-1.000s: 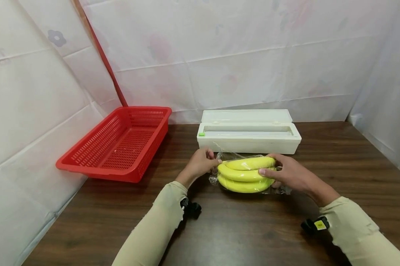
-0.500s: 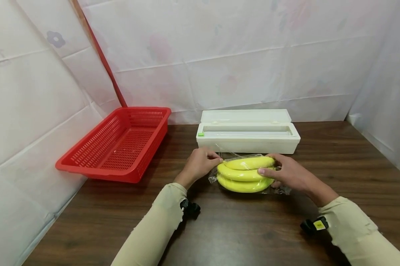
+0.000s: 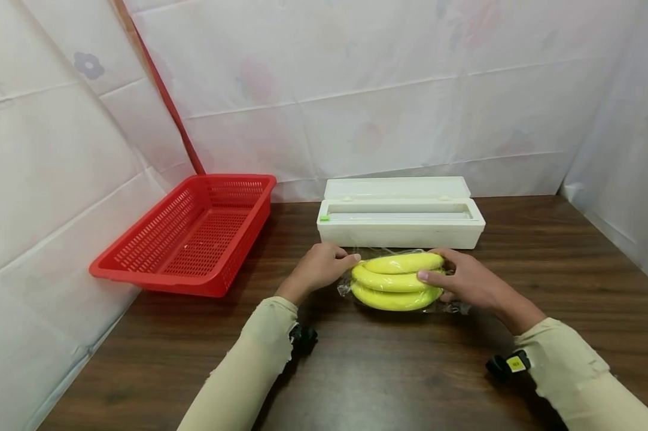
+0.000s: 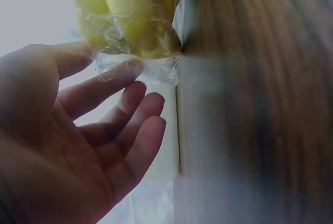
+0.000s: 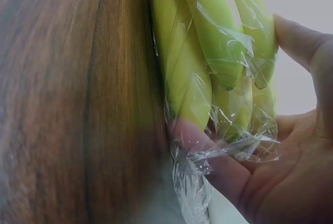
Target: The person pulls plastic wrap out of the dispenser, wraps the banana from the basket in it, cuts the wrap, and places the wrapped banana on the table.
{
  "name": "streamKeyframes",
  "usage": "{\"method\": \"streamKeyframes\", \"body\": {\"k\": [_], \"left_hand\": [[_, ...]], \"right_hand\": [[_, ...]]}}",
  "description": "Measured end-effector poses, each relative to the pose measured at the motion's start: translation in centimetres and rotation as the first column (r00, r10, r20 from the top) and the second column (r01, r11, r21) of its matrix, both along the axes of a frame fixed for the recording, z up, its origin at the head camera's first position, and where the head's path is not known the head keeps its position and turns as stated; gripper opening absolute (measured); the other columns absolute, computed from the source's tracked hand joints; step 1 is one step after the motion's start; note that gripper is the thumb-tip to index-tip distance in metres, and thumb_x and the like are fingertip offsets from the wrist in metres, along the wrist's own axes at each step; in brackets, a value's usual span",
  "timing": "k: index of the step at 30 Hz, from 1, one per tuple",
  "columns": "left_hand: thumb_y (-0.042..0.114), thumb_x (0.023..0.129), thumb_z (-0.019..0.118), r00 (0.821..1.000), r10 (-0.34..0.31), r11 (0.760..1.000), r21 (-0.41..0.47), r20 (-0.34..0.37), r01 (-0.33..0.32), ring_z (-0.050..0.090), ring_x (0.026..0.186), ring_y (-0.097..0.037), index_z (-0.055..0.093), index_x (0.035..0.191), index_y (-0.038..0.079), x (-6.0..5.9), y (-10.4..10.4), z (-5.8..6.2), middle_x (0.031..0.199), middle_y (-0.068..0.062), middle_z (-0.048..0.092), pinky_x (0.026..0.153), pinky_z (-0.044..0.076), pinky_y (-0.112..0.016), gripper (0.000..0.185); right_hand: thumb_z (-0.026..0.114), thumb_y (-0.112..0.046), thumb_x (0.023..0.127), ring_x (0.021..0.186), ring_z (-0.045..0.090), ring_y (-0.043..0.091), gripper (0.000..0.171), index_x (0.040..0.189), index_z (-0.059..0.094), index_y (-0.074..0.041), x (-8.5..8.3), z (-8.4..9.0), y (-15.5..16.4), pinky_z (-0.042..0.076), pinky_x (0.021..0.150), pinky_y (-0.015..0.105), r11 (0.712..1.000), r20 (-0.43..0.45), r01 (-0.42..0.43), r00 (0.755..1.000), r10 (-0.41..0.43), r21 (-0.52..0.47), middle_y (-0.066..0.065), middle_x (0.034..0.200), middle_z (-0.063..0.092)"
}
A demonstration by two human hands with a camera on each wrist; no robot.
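A bunch of yellow bananas (image 3: 392, 282), covered in clear plastic wrap (image 5: 192, 187), lies on the brown table in front of a white box. At its left end my left hand (image 3: 324, 265) holds the wrap between thumb and index finger, the other fingers loosely bent, as the left wrist view shows. My right hand (image 3: 470, 280) grips the right end, thumb on top of the bananas. In the right wrist view a finger (image 5: 195, 138) lies low against the bunch, and loose wrap bunches past it.
The long white box (image 3: 401, 233), a wrap dispenser with its lid (image 3: 398, 188) raised, stands just behind the bananas. A red plastic basket (image 3: 157, 279) sits at the left. White patterned sheeting (image 3: 302, 137) encloses the table's back and sides.
My left fingers have come down slightly at the banana end, and the strand of wrap that stood up there is now lower. The right hand keeps its hold; the bananas have stayed put.
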State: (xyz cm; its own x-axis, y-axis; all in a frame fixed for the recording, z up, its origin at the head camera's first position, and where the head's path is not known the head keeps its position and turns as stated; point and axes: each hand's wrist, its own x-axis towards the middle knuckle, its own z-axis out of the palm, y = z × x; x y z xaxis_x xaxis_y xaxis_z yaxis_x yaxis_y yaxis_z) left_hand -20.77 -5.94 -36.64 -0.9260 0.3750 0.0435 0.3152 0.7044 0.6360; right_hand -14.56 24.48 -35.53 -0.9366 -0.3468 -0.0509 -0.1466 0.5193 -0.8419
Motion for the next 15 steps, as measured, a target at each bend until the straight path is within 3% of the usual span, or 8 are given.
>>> {"method": "streamKeyframes", "body": {"k": [5, 10, 15], "left_hand": [[0.038, 0.101, 0.058, 0.999, -0.021, 0.999, 0.050, 0.046, 0.019, 0.033, 0.051, -0.012, 0.073, 0.078, 0.015, -0.19, -0.33, -0.36, 0.053, 0.005, 0.034, 0.052, 0.032, -0.028, 0.036], [0.036, 0.101, 0.058, 0.997, -0.030, 0.997, 0.070, 0.075, 0.024, 0.033, 0.050, -0.013, 0.071, 0.076, 0.011, -0.40, -0.48, -0.64, 0.053, 0.004, 0.036, 0.051, 0.032, -0.028, 0.037], [0.029, 0.099, 0.060, 0.998, 0.056, 0.996, 0.072, -0.037, -0.054, 0.047, 0.064, -0.015, 0.075, 0.087, 0.011, -0.67, -0.57, -0.12, 0.066, 0.002, 0.051, 0.062, 0.041, -0.031, 0.026]], "right_hand": [[0.065, -0.038, 0.098, 0.096, 0.063, 0.025, 0.073, 0.150, 0.034, 0.003, -0.09, -0.18, 0.05, 0.057, 0.071, 0.037, 1.000, -0.012, 0.003, 1.000, -0.003, 0.009, 0.025, 0.131, 0.052], [0.064, -0.039, 0.098, 0.095, 0.061, 0.025, 0.076, 0.150, 0.031, 0.004, -0.05, -0.36, 0.12, 0.056, 0.072, 0.037, 1.000, -0.005, 0.013, 1.000, -0.013, 0.005, 0.026, 0.132, 0.051], [0.064, -0.038, 0.098, 0.086, 0.062, 0.025, 0.077, 0.152, 0.027, 0.004, 0.07, -0.28, 0.17, 0.055, 0.070, 0.037, 1.000, -0.011, 0.016, 1.000, -0.016, 0.004, 0.027, 0.132, 0.050]]}}
